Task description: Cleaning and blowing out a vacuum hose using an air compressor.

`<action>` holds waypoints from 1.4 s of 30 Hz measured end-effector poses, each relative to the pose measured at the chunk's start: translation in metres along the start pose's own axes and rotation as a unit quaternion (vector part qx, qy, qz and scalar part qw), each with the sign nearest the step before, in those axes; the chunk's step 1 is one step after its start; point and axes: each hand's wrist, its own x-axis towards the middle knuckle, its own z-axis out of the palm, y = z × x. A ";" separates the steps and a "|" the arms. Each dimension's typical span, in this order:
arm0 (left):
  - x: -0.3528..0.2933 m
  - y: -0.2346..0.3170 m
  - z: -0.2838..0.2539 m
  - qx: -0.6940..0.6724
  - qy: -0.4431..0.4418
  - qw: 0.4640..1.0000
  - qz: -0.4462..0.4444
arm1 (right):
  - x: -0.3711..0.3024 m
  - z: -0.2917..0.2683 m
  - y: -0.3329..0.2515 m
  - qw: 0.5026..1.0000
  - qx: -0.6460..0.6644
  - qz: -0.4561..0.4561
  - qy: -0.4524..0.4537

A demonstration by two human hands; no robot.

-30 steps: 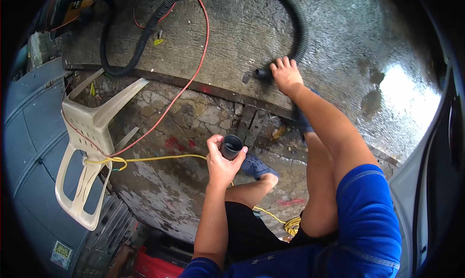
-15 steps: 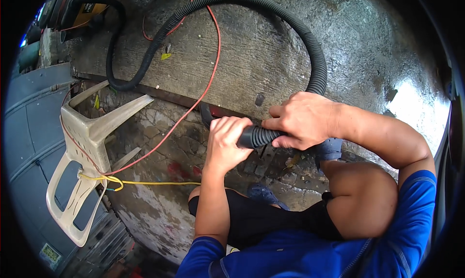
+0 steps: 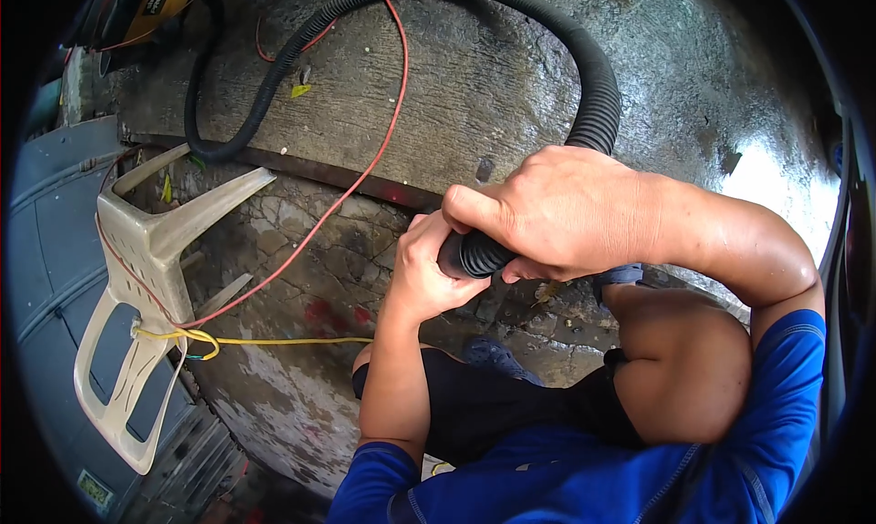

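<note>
Corrugated black hose (image 3: 598,95) lies in a wide arc over the wet concrete floor (image 3: 675,95), its near end raised in front of us between both our hands. Our left hand (image 3: 424,273) is clamped around the smooth black cuff (image 3: 453,256) at that end. Our right hand (image 3: 575,214) is wrapped over the ribbed part just behind, its fingers overlapping the left hand in this view; whether they touch, we cannot tell. Farther back, the hose loops down past a yellow leaf (image 3: 299,90) and up toward a black-and-yellow machine (image 3: 162,5). To our left we see a tipped pale plastic chair (image 3: 151,236), a yellow cord (image 3: 292,341) knotted round its backrest and a red cord (image 3: 405,63) running to it.
</note>
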 end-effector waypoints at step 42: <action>-0.005 0.043 0.023 -0.329 0.201 0.922 0.029 | -0.025 0.042 0.025 0.952 0.295 0.011 0.076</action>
